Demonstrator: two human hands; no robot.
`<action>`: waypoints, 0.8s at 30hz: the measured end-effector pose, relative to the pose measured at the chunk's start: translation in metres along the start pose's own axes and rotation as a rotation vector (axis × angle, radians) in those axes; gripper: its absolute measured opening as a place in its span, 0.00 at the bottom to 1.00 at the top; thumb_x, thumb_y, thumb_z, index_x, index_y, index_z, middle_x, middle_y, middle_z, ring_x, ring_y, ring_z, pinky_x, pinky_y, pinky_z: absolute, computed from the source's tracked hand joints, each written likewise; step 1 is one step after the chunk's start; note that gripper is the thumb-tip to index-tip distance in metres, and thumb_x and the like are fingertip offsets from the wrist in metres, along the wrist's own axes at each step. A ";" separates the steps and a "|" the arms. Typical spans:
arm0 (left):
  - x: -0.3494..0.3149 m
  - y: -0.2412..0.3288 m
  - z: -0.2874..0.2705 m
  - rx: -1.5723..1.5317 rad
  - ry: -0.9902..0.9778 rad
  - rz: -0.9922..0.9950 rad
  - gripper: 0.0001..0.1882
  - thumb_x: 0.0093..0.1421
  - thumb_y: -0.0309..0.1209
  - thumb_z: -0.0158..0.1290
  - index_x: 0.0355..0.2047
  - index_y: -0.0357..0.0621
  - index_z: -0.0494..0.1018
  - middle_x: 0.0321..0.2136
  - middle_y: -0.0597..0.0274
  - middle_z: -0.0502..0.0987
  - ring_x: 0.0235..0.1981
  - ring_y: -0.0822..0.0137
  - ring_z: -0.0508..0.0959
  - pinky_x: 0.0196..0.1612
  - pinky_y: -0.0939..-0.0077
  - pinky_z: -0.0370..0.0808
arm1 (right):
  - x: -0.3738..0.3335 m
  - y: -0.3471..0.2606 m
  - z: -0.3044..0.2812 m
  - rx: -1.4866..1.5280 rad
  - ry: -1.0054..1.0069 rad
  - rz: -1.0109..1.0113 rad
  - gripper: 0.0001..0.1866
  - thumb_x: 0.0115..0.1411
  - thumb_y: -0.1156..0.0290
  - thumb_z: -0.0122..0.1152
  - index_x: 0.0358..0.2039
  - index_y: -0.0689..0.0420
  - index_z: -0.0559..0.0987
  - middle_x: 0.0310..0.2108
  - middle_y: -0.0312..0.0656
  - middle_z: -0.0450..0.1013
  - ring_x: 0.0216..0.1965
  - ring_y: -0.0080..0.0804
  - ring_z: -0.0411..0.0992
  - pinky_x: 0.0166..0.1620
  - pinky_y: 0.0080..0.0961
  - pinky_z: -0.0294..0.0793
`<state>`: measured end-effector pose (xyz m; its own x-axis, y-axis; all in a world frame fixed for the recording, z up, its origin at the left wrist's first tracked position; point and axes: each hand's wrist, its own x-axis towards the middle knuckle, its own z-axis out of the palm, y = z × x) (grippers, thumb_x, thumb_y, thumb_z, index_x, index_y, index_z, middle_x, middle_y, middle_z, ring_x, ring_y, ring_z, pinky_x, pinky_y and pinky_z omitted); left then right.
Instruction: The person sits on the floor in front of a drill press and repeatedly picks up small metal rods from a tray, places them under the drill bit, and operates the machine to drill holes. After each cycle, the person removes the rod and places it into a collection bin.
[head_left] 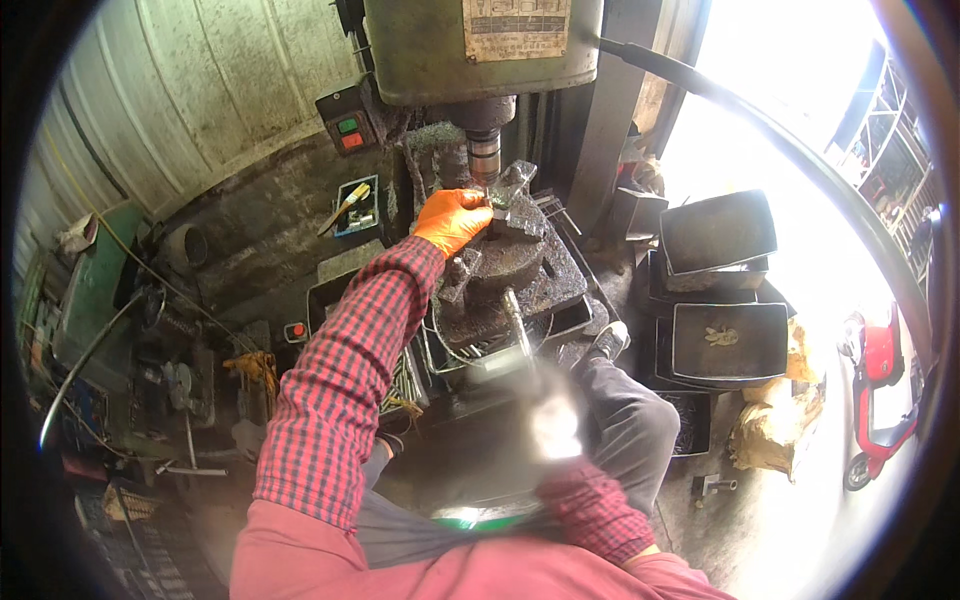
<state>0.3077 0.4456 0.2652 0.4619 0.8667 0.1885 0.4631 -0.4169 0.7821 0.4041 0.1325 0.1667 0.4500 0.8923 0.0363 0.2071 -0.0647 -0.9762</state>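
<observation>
My left hand [455, 220], in an orange glove, reaches to the top of a dark, chip-covered vise [505, 262] on a drill press table. Its fingers are pinched together just below the drill chuck [484, 150]; what lies between them is too small to make out. A bright metal piece [501, 216] shows in the vise beside the fingertips. My right hand [555, 425] is a pale smear of motion in front of the vise, close to the outer end of the vise's steel handle [518, 325]. Its fingers do not show clearly.
The green drill press head [425, 60] hangs above, with a switch box [348, 128] to its left. A blue-rimmed tray [357, 207] holds a brush [345, 208]. Stacked dark trays [718, 232] stand at right. A red scooter-like vehicle [880, 400] is farther right.
</observation>
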 end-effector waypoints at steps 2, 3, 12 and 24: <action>0.000 0.000 0.000 0.000 -0.008 -0.023 0.17 0.60 0.42 0.65 0.44 0.47 0.87 0.33 0.66 0.87 0.37 0.75 0.82 0.45 0.72 0.76 | -0.023 -0.003 0.026 0.834 -0.233 0.400 0.31 0.74 0.52 0.56 0.65 0.66 0.73 0.62 0.55 0.74 0.57 0.44 0.77 0.62 0.36 0.76; -0.001 -0.001 0.001 0.019 -0.013 -0.006 0.17 0.60 0.43 0.63 0.44 0.47 0.87 0.34 0.62 0.87 0.38 0.70 0.84 0.45 0.70 0.77 | -0.036 -0.017 0.026 1.259 -0.351 0.896 0.35 0.79 0.47 0.48 0.68 0.68 0.70 0.66 0.59 0.71 0.58 0.43 0.76 0.62 0.34 0.77; 0.003 -0.006 0.002 -0.060 -0.027 -0.010 0.19 0.60 0.45 0.62 0.45 0.45 0.87 0.36 0.56 0.88 0.40 0.65 0.87 0.46 0.67 0.78 | 0.040 -0.174 -0.123 -1.003 -0.028 -0.960 0.41 0.57 0.42 0.73 0.60 0.61 0.78 0.58 0.55 0.76 0.64 0.53 0.73 0.72 0.57 0.63; -0.002 -0.003 0.001 -0.104 -0.015 -0.031 0.15 0.62 0.38 0.66 0.45 0.44 0.87 0.35 0.69 0.87 0.38 0.79 0.80 0.46 0.78 0.75 | 0.015 0.049 -0.007 0.146 -0.152 0.347 0.20 0.76 0.58 0.52 0.59 0.58 0.79 0.37 0.45 0.79 0.39 0.36 0.78 0.42 0.42 0.79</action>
<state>0.3061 0.4452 0.2622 0.4604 0.8740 0.1553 0.3964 -0.3590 0.8450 0.4275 0.1391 0.1205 0.3354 0.8853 -0.3221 -0.0654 -0.3192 -0.9454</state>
